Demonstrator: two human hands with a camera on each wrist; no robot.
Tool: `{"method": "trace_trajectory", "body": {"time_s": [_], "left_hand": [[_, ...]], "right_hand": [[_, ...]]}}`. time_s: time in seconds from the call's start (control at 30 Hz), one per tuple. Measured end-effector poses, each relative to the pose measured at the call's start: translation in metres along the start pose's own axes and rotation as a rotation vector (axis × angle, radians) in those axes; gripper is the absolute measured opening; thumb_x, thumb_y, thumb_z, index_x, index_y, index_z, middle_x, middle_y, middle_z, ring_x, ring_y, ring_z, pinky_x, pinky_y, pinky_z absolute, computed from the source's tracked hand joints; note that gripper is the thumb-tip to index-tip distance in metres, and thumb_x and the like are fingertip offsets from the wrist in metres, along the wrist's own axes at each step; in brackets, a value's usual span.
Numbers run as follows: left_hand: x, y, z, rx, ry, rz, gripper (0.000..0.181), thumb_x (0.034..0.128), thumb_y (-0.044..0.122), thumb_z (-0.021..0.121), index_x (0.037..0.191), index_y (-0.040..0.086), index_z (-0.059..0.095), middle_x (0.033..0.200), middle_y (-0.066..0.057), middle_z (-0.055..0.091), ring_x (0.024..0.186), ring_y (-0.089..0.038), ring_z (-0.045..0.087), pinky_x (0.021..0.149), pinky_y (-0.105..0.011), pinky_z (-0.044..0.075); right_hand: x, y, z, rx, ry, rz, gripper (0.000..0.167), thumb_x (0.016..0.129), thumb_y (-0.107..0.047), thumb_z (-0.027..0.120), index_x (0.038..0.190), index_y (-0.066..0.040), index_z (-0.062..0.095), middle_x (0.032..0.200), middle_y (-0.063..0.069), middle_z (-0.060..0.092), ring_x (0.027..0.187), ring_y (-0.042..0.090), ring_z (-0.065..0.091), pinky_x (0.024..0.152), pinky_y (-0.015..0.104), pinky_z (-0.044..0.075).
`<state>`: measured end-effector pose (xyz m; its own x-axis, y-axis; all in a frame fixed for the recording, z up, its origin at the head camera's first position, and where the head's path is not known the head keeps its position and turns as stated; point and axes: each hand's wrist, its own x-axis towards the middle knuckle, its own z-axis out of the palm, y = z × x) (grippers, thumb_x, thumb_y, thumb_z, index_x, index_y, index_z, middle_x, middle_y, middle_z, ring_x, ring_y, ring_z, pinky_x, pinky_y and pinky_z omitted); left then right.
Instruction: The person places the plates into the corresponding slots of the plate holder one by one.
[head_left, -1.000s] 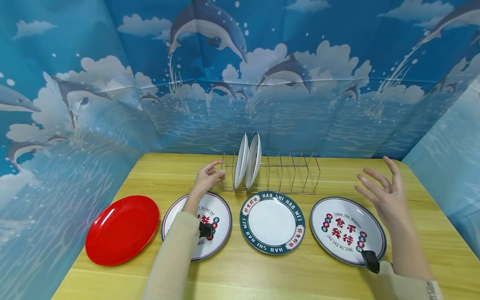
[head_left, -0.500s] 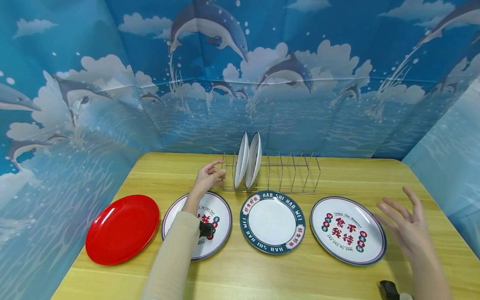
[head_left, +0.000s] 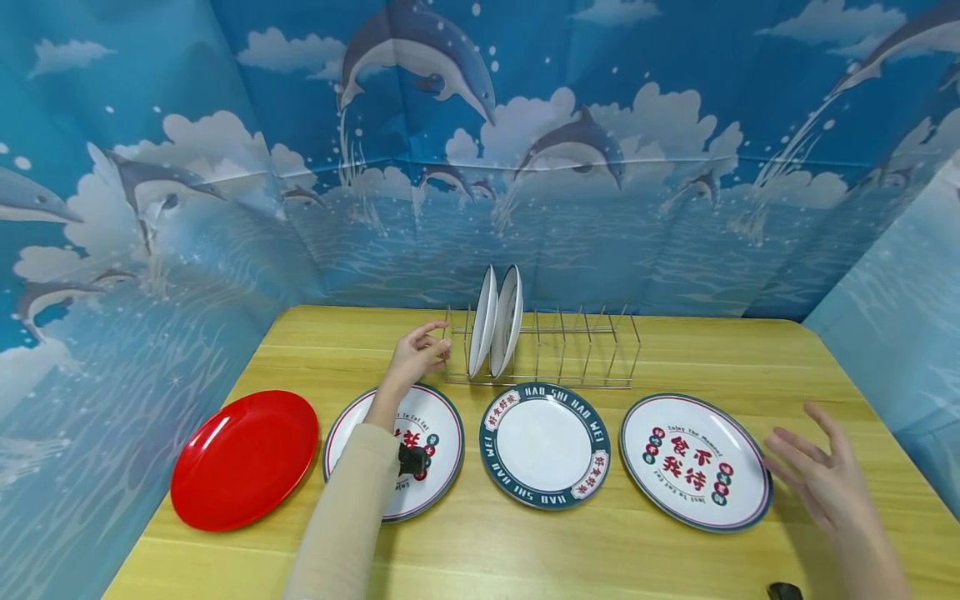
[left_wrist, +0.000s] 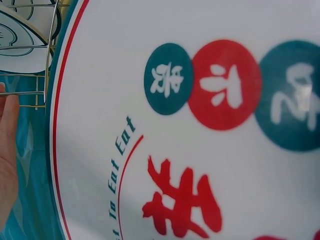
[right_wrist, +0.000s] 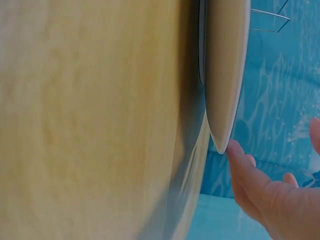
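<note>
My left hand [head_left: 412, 354] pinches the left end of the wire dish rack [head_left: 588, 383] at the back of the table; in the left wrist view its fingers [left_wrist: 7, 125] meet the rack's wires at the far left edge. Two plates [head_left: 507, 321] stand on edge in the rack's left slots. My right hand [head_left: 831, 487] is spread at the right side of a white plate with red characters [head_left: 686, 462], thumb at its rim. In the right wrist view a fingertip touches the edge of that plate [right_wrist: 227, 75], which lies flat, and the other fingers are extended.
Under my left forearm lies a similar white plate [head_left: 442, 433]. Between the two is a green-rimmed plate [head_left: 543, 442], close in front of the rack. A red plate [head_left: 243, 458] lies at the far left of the wooden table [head_left: 570, 558]. Dolphin-printed cloth [head_left: 420, 208] hangs behind.
My right hand has come down and back from above the white plate's right side, out to the right and then to its rim. The left hand stays at the rack.
</note>
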<state>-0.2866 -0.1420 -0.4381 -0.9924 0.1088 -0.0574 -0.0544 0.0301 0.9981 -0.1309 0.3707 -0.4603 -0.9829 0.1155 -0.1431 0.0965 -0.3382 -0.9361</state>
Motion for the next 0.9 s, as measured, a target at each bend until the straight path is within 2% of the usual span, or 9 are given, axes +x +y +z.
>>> {"method": "trace_trajectory", "body": {"time_s": [0.23, 0.47, 0.53, 0.57, 0.63, 0.73, 0.77, 0.8, 0.9], "left_hand": [[0.0, 0.0, 0.0, -0.014, 0.001, -0.013, 0.044, 0.0882, 0.012, 0.061, 0.13, 0.008, 0.05, 0.078, 0.002, 0.06, 0.079, -0.014, 0.06, 0.088, -0.044, 0.048], [0.0, 0.001, 0.0, -0.011, 0.003, -0.02, 0.042, 0.0883, 0.013, 0.061, 0.129, 0.008, 0.051, 0.078, 0.002, 0.059, 0.08, -0.013, 0.06, 0.088, -0.045, 0.048], [0.0, 0.001, 0.0, -0.01, 0.003, -0.02, 0.042, 0.0883, 0.013, 0.061, 0.129, 0.008, 0.051, 0.078, 0.002, 0.059, 0.08, -0.013, 0.06, 0.088, -0.045, 0.048], [0.0, 0.001, 0.0, -0.009, 0.002, -0.019, 0.043, 0.0884, 0.013, 0.061, 0.129, 0.008, 0.05, 0.078, 0.002, 0.059, 0.08, -0.013, 0.06, 0.088, -0.045, 0.048], [0.0, 0.001, 0.0, -0.011, 0.0, -0.018, 0.043, 0.0884, 0.013, 0.061, 0.13, 0.008, 0.05, 0.078, 0.002, 0.059, 0.079, -0.013, 0.06, 0.089, -0.046, 0.048], [0.0, 0.0, 0.0, -0.018, -0.001, -0.017, 0.043, 0.0884, 0.012, 0.061, 0.13, 0.008, 0.05, 0.078, 0.002, 0.059, 0.08, -0.014, 0.06, 0.089, -0.047, 0.047], [0.0, 0.0, 0.0, -0.019, -0.001, -0.017, 0.043, 0.0884, 0.012, 0.061, 0.13, 0.008, 0.05, 0.078, 0.002, 0.059, 0.08, -0.014, 0.06, 0.089, -0.047, 0.047], [0.0, 0.001, 0.0, -0.019, 0.0, -0.017, 0.043, 0.0883, 0.012, 0.061, 0.13, 0.007, 0.05, 0.078, 0.002, 0.059, 0.08, -0.015, 0.06, 0.089, -0.047, 0.047], [0.0, 0.0, 0.0, -0.016, 0.0, -0.016, 0.044, 0.0882, 0.013, 0.061, 0.13, 0.007, 0.049, 0.079, 0.002, 0.059, 0.082, -0.017, 0.061, 0.09, -0.047, 0.047]], "right_hand": [[0.016, 0.014, -0.027, -0.158, -0.031, 0.061, 0.087, 0.09, -0.005, 0.057, 0.145, -0.037, -0.001, 0.099, -0.013, 0.052, 0.085, 0.0, 0.061, 0.073, 0.023, 0.054], [0.008, 0.0, -0.014, -0.452, -0.05, 0.184, 0.082, 0.092, -0.02, 0.056, 0.145, -0.038, -0.003, 0.112, 0.005, 0.046, 0.08, -0.01, 0.055, 0.071, 0.014, 0.05], [0.007, -0.004, -0.011, -0.535, -0.069, 0.229, 0.079, 0.092, -0.025, 0.055, 0.143, -0.042, -0.003, 0.109, 0.001, 0.052, 0.079, -0.012, 0.053, 0.07, 0.014, 0.05], [0.007, -0.006, -0.011, -0.555, -0.086, 0.252, 0.078, 0.093, -0.026, 0.054, 0.143, -0.04, -0.004, 0.105, -0.004, 0.053, 0.08, -0.012, 0.053, 0.07, 0.014, 0.05], [0.007, -0.008, -0.011, -0.63, -0.124, 0.312, 0.082, 0.094, -0.031, 0.052, 0.144, -0.034, -0.013, 0.111, 0.003, 0.052, 0.082, -0.009, 0.054, 0.072, 0.017, 0.05], [0.007, -0.009, -0.011, -0.631, -0.17, 0.384, 0.083, 0.094, -0.03, 0.051, 0.143, -0.032, -0.016, 0.116, 0.016, 0.052, 0.086, 0.002, 0.057, 0.076, 0.026, 0.052], [0.007, -0.008, -0.011, -0.646, -0.179, 0.397, 0.085, 0.094, -0.031, 0.051, 0.143, -0.026, -0.018, 0.122, 0.029, 0.044, 0.087, 0.005, 0.057, 0.077, 0.029, 0.052], [0.007, -0.008, -0.011, -0.641, -0.187, 0.408, 0.086, 0.094, -0.029, 0.052, 0.143, -0.028, -0.018, 0.128, 0.036, 0.033, 0.088, 0.007, 0.058, 0.077, 0.032, 0.053], [0.007, -0.005, -0.013, -0.583, -0.206, 0.411, 0.09, 0.091, -0.019, 0.057, 0.143, -0.037, -0.014, 0.119, 0.032, 0.043, 0.086, 0.012, 0.06, 0.077, 0.036, 0.053]]}}
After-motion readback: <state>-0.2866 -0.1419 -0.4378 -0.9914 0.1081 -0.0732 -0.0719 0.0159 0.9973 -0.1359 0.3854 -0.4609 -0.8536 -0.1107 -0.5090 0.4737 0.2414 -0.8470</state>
